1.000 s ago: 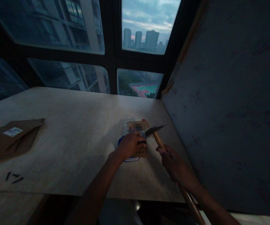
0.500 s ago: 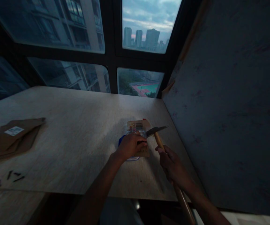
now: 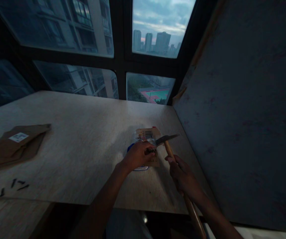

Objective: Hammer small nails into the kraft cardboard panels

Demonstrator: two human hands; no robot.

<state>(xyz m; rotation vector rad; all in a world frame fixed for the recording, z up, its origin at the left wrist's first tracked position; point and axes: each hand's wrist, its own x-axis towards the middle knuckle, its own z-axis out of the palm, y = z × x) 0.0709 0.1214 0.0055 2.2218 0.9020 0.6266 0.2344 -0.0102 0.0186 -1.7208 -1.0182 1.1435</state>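
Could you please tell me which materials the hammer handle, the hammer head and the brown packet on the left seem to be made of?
Hammer handle: probably wood, smooth; yellowish-brown, with a soft shine lower down.
Hammer head: likely metal, dark grey and fairly dull, with a thin tapered end.
Brown packet: looks like matt paper, given its creases; thin card is possible.

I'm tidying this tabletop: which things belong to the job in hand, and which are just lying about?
Seemingly part of the job:
hammer, gripped in the right hand
cardboard pack, under the left hand
small dark thing at that hand, unclear

Apparently just lying about:
brown paper packaging with white label
four small dark pieces near the table's edge
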